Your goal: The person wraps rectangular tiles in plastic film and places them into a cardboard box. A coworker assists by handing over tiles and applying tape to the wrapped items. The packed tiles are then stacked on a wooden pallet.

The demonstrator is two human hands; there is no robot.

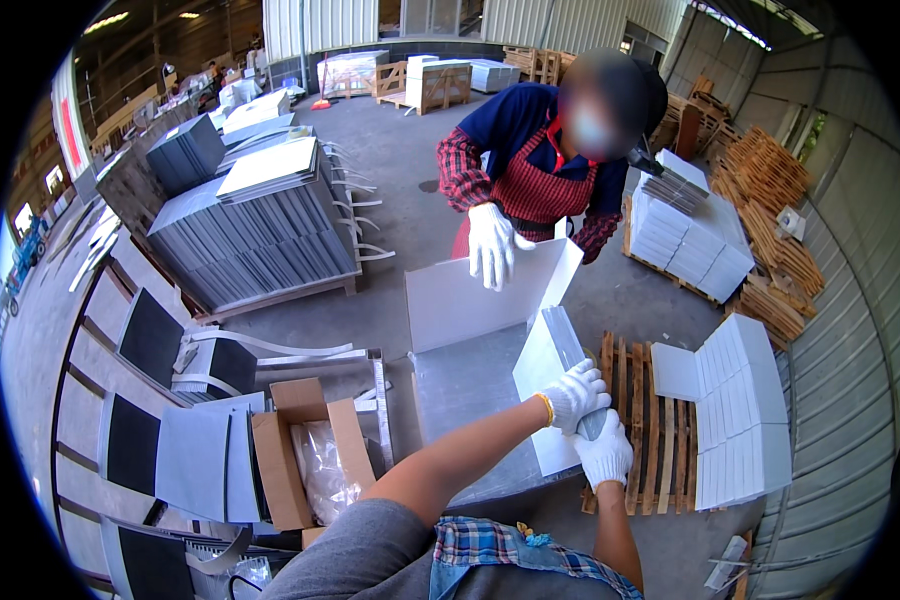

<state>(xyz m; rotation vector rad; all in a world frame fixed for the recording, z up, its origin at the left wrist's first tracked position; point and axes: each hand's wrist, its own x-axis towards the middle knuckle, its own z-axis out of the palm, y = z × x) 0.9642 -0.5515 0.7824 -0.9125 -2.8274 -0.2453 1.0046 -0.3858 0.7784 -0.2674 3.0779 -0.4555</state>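
Note:
On the grey-topped work table stands an upright stack of thin grey slabs with a white board along its left face. My left hand, in a white knit glove, is closed over the near right edge of the stack. Just below it my right hand, gloved alike, curls around the near end, a bit of grey showing between the two hands. Some fingertips are hidden. Behind the stack, a white cardboard sheet stands with folded-up flaps. Across the table, a co-worker's gloved hand hovers over its top edge.
An open brown carton with clear plastic bags is left of the table. To the right, a wooden pallet bears rows of white boxes. Pallets of grey slabs stand far left; stacked wooden pallets lie far right.

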